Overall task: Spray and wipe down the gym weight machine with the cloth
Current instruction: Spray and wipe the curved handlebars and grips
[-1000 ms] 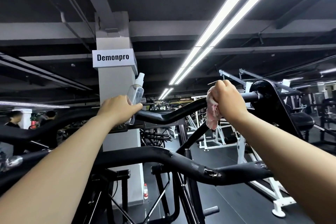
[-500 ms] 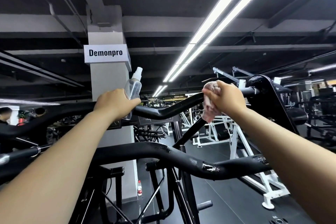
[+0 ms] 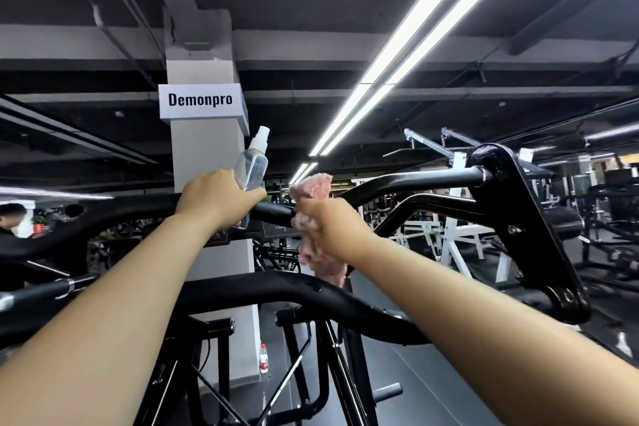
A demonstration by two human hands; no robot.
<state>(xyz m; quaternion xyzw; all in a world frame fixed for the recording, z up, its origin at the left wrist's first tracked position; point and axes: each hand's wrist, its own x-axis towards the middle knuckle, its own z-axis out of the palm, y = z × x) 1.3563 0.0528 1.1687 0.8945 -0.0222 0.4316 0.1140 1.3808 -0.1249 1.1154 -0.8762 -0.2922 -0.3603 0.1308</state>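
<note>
A black weight machine fills the view, its upper curved bar (image 3: 408,183) running across at hand height and a thicker lower bar (image 3: 262,290) beneath. My left hand (image 3: 216,199) grips the upper bar together with a clear spray bottle (image 3: 251,166), whose white nozzle points up. Just to its right, my right hand (image 3: 328,225) holds a pink cloth (image 3: 314,190) wrapped round the same bar, with the cloth's loose end hanging below the fist.
A grey pillar (image 3: 204,149) with a "Demonpro" sign stands behind the bar. The black pivot plate (image 3: 525,225) closes the bar's right end. White-framed machines (image 3: 449,239) stand at the back right. A person (image 3: 12,218) is at far left. A small bottle (image 3: 264,358) sits on the floor.
My right hand has slid the cloth leftwards along the upper bar, from near the pivot plate to right beside my left hand. The left hand keeps its hold.
</note>
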